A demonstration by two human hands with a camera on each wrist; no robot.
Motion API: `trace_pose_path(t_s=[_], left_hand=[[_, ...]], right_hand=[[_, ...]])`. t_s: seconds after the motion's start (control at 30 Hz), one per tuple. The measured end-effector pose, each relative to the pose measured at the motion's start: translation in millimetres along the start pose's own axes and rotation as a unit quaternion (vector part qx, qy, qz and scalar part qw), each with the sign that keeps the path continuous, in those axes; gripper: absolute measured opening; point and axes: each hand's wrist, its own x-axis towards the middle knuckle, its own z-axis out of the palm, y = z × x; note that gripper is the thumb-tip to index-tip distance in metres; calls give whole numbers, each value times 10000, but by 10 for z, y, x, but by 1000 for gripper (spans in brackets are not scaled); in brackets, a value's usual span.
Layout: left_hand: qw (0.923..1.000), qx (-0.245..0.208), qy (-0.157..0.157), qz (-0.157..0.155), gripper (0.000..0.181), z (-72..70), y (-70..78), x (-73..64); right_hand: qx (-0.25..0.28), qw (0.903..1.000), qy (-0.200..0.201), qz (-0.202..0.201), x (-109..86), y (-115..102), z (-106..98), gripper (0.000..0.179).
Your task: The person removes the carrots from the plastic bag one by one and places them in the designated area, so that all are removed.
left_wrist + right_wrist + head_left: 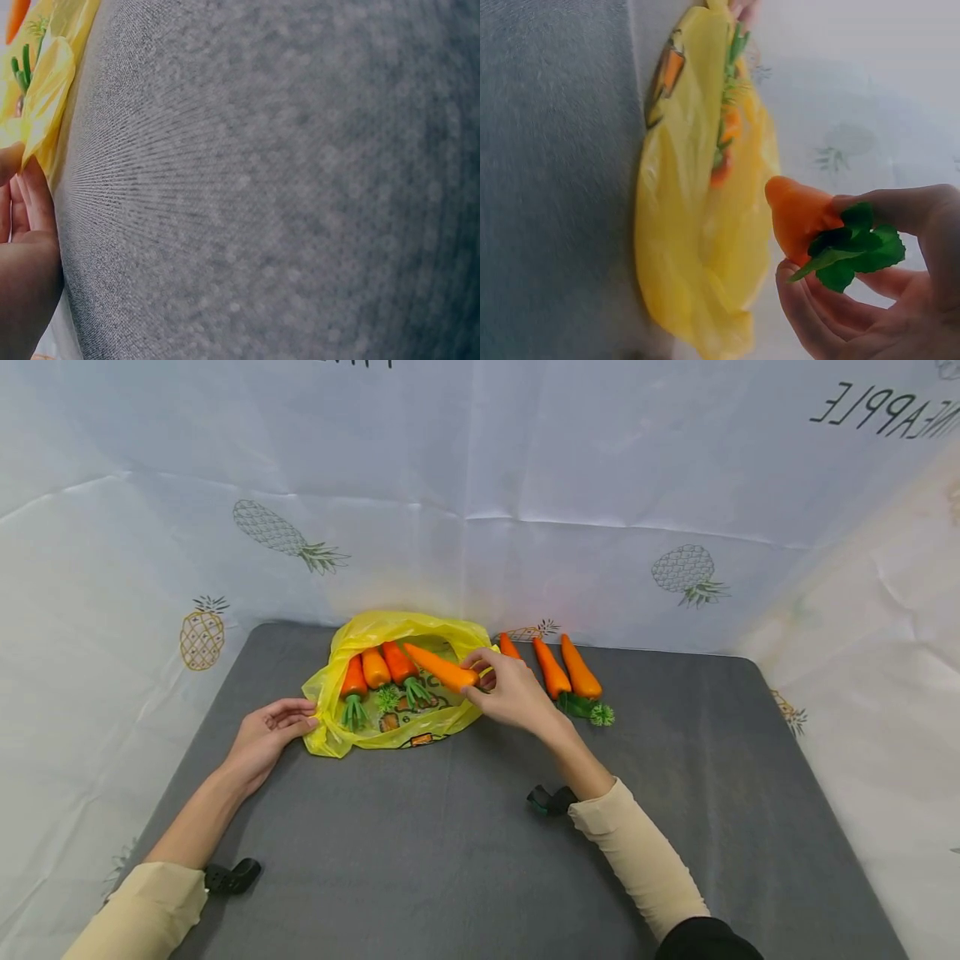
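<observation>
A yellow plastic bag [442,724] lies on the table with its mouth spread open. Inside it are a red-orange carrot [355,678], a lighter orange carrot [375,668] and another red-orange one, their green tops toward the front. My left hand [262,737] pinches the bag's left edge between thumb and fingers, which also shows in the left wrist view. Over the right side of the bag's mouth, my right hand [513,692] grips an orange carrot [441,668] near its thick end. Leafy green [855,251] sprouts from that end in the right wrist view.
Right of the bag lie a carrot [508,646] partly behind my right hand, a second carrot [551,670] and a third carrot [581,670] with green tops. A pineapple-printed white sheet [465,460] rises behind the grey table [420,843].
</observation>
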Motion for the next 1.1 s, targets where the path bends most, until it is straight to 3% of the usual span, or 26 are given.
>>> trace_pose_path(t_s=[0.53,1.1], left_hand=[[9997,-207,-54,108,31,-3,7,-12],[9997,-225,-64,74,31,1,12,-17]], right_hand=[[65,9983,574,71,-417,52,-476,36],[-30,9904,1276,532,-746,420,-983,40]])
